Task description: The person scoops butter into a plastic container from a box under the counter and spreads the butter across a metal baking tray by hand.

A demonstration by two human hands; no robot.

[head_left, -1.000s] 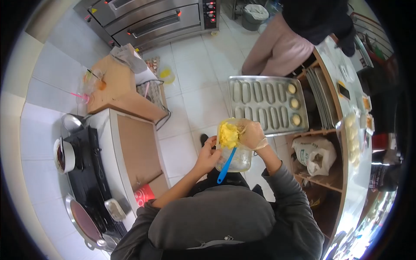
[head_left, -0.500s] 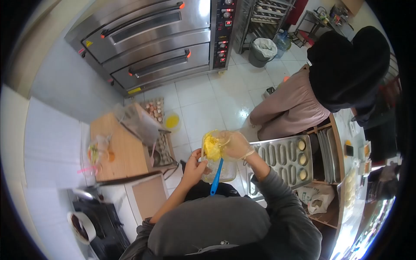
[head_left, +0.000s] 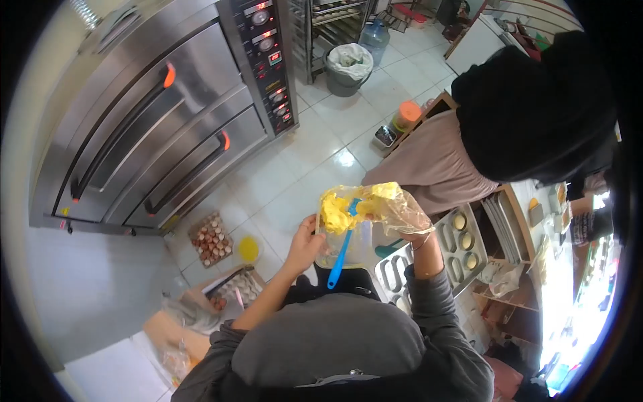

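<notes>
A clear plastic tub (head_left: 358,246) is held in front of my body, with my left hand (head_left: 306,246) gripping its left rim. Yellow creamy paste (head_left: 337,213) sits at the tub's far left side. My right hand (head_left: 406,218) wears a clear plastic glove, with its fingers closed around a lump of the same paste. Between the hands, a spatula with a blue handle (head_left: 340,261) leans in the tub, its head touching the paste. Below my right forearm lies a metal moulded tray (head_left: 439,231) with oval hollows, a few holding round pale pieces.
A large steel oven (head_left: 181,114) stands at the left. Egg trays (head_left: 211,240) and a yellow-filled container (head_left: 248,249) are on the floor. Another person in black (head_left: 529,114) stands close at the right by a shelved counter (head_left: 516,221). A lined bin (head_left: 349,63) is farther off.
The view has swung toward the oven and the bin. My right hand has moved right from the tub's paste, lifting a lump, and the spatula's blue head now shows.
</notes>
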